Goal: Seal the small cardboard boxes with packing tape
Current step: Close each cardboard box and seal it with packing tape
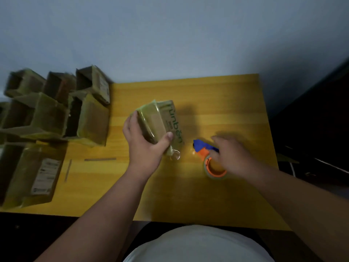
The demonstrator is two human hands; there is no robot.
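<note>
Head view: the left hand [146, 140] grips a small cardboard box [160, 125], thumb on its near end and fingers round its far side, holding it tilted on the yellow table [226, 103]. Just right of that grip, the blurred right hand [229, 154] rests on the blue-and-orange tape dispenser [207, 154]; whether it grasps it I cannot tell. Left of the grip, well apart, stands a cluster of other boxes [56, 114].
</note>
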